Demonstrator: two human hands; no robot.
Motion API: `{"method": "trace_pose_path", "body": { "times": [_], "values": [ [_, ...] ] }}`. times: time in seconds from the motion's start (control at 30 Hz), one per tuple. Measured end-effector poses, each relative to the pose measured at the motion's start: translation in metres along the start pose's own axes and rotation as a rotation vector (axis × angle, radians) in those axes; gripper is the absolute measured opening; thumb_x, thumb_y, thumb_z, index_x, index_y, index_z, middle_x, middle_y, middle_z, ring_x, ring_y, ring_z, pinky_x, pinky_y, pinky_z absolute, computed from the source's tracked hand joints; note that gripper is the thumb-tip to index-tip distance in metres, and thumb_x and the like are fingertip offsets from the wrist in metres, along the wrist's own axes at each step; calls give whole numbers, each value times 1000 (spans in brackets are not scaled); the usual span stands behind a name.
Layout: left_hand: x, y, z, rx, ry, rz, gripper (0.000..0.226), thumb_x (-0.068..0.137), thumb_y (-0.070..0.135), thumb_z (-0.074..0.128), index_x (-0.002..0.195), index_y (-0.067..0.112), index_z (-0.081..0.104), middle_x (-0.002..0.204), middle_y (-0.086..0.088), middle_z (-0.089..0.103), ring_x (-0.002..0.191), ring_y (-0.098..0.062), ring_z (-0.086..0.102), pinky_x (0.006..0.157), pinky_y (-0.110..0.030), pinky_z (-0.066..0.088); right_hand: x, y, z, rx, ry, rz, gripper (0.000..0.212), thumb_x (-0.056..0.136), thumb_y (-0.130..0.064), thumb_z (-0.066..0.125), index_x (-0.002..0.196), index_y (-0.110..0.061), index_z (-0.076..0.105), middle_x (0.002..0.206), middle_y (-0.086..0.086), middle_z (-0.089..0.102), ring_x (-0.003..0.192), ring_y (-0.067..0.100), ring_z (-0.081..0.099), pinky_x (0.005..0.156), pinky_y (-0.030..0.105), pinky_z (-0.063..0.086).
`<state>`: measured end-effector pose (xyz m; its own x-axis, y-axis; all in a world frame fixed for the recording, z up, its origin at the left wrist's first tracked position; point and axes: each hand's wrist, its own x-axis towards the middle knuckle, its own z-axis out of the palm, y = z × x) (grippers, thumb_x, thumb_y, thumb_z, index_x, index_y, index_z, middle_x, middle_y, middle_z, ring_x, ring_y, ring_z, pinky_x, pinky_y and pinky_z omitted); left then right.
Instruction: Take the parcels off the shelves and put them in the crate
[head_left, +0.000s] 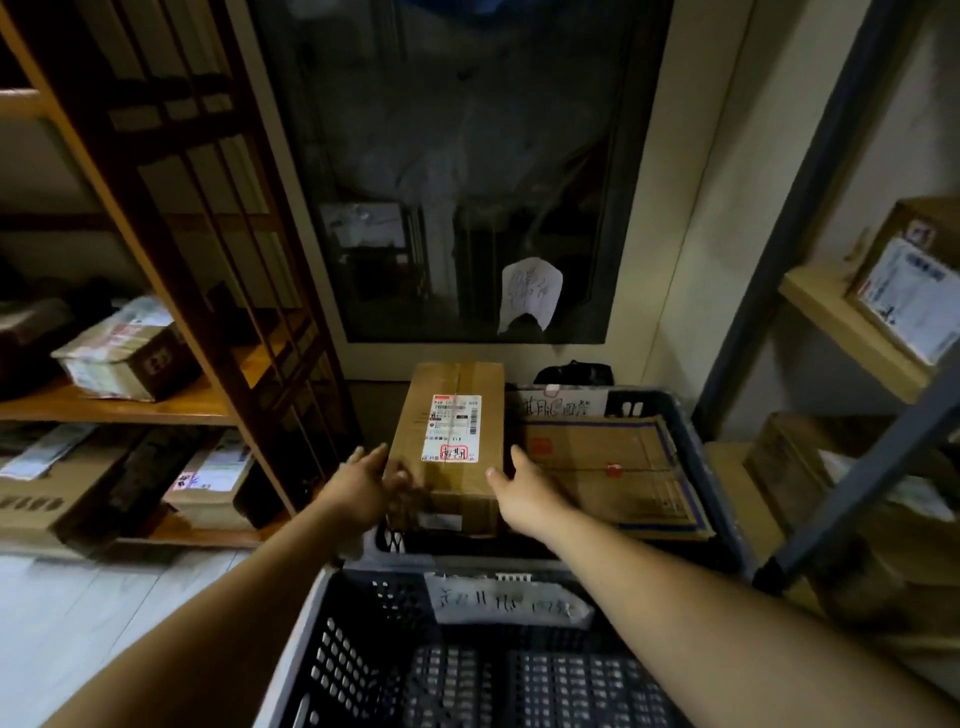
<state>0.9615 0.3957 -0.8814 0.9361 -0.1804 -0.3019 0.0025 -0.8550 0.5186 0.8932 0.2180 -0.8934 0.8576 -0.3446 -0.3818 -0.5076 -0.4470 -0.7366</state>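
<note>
A tall brown cardboard parcel (449, 415) with a white shipping label stands in the left end of the far dark plastic crate (680, 415), rising above its rim. My left hand (366, 483) is at the parcel's left side, fingers loosely spread and touching its lower corner. At the right side, my right hand (522, 486) has its thumb against the near top edge and its fingers straight. Neither hand clearly grips it. Flat brown cardboard (608, 467) lies beside the parcel in the same crate.
A second dark perforated crate (363, 649) with a handwritten paper tag sits right below me. The wooden shelves on the left (156, 408) hold several parcels (124, 353). Grey-framed shelves on the right (841, 322) hold cardboard boxes (909, 280). A dark window is ahead.
</note>
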Motion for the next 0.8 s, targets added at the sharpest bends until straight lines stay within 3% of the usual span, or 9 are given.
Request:
{"method": "trace_pose_path", "body": {
  "times": [0.1, 0.2, 0.53, 0.8],
  "values": [
    [-27, 23, -39, 66, -36, -29, 65, 94, 43, 49, 150, 23, 21, 159, -9, 8, 144, -29, 17, 115, -39, 19, -36, -33, -40, -17, -44, 0, 51, 100, -35, 42, 145, -13, 33, 147, 9, 41, 129, 30, 44, 105, 36, 37],
    [-63, 58, -82, 64, -76, -47, 67, 94, 43, 50, 150, 25, 20, 159, -7, 7, 145, -31, 13, 115, -43, 18, -77, -72, -84, -83, -93, 1, 48, 101, -35, 41, 143, -12, 37, 143, 7, 46, 123, 26, 50, 91, 24, 38],
    [-188, 181, -236, 148, -183, 23, 69, 93, 44, 50, 151, 26, 16, 159, -5, 6, 146, -31, 6, 117, -49, 14, -215, -204, -225, -245, -87, 27, 62, 96, -49, 41, 147, -15, 33, 152, 7, 35, 135, 26, 38, 108, 32, 32],
    [-296, 282, -339, 233, -239, 230, 67, 94, 41, 49, 150, 21, 17, 159, -7, 11, 145, -29, 10, 117, -45, 14, -349, -283, -328, -281, 33, 15, 62, 96, -49, 42, 148, -17, 30, 151, 7, 35, 134, 27, 39, 108, 35, 35]
  ]
}}
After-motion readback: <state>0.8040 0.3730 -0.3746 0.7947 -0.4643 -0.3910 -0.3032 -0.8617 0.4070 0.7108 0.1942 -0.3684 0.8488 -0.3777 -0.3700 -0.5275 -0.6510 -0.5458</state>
